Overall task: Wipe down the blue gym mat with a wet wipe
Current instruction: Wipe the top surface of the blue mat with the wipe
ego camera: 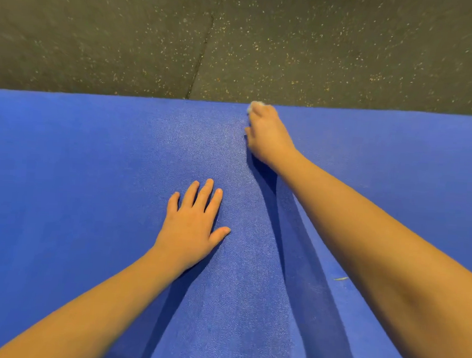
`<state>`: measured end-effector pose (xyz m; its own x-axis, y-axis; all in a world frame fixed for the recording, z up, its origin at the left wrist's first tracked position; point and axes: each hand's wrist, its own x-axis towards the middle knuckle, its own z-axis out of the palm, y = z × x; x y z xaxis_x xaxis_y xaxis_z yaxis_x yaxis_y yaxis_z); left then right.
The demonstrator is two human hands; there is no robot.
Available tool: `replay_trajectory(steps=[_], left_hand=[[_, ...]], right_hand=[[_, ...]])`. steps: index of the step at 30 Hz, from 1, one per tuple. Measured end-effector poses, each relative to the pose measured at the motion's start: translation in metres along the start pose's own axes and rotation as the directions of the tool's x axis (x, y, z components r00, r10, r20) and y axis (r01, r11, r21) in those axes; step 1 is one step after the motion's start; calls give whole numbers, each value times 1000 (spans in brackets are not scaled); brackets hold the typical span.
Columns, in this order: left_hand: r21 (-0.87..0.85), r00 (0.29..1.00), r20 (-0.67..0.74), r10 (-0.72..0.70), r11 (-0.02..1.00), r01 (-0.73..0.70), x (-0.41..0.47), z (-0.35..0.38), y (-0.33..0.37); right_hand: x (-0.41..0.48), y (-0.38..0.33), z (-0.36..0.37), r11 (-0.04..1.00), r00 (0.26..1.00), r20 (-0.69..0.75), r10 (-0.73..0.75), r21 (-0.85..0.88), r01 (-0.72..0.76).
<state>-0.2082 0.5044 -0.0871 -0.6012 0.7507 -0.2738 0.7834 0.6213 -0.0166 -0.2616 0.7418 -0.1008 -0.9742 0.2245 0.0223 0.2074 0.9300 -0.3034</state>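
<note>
The blue gym mat [79, 170] fills the lower two thirds of the head view, its far edge running straight across. My right hand [268, 135] reaches out to that far edge with its fingers curled round a white wet wipe [254, 106]; only a small bit of the wipe shows past the fingertips. My left hand [192, 226] lies flat on the mat nearer to me, fingers straight and slightly spread, holding nothing.
Beyond the mat's far edge lies dark speckled rubber flooring [345, 47] with a seam [203, 48] running down it. A small pale scrap [341, 278] lies on the mat just left of my right forearm.
</note>
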Motion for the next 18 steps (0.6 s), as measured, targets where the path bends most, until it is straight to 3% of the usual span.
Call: replay_trajectory(steps=[2, 4, 6, 8, 10, 11, 13, 15, 16, 18], left_hand=[[3, 1000, -7, 3, 1000, -3, 0, 0, 0], [1, 1000, -14, 6, 1000, -6, 0, 0, -1], [0, 1000, -20, 8, 1000, -8, 0, 0, -1], [4, 999, -34, 14, 1000, -14, 1, 1, -2], [7, 999, -36, 14, 1000, -14, 0, 3, -2], [10, 999, -37, 13, 1000, -13, 0, 4, -2], [13, 999, -39, 9, 1000, -9, -1, 4, -1], [11, 999, -40, 7, 1000, -7, -1, 4, -1], [9, 999, -40, 6, 1000, -5, -1, 4, -1], [10, 999, -41, 7, 1000, -7, -1, 4, 0]], right_hand=[[-2, -12, 3, 986, 984, 81, -159, 58, 155], [-4, -2, -6, 982, 977, 100, -187, 11, 186], [-1, 27, -11, 999, 1000, 5, 20, 25, -21], [-5, 61, -13, 936, 935, -71, 348, 90, -341], [-14, 67, -12, 891, 879, -147, 453, 94, -443], [-20, 61, -12, 918, 903, -170, 396, 85, -387], [-31, 48, -12, 995, 985, -146, 89, 47, -83], [-36, 55, -17, 989, 987, -66, -143, -30, 142], [-35, 63, -23, 991, 991, -51, -121, -70, 117], [-32, 83, -28, 987, 979, -154, 137, -57, -147]])
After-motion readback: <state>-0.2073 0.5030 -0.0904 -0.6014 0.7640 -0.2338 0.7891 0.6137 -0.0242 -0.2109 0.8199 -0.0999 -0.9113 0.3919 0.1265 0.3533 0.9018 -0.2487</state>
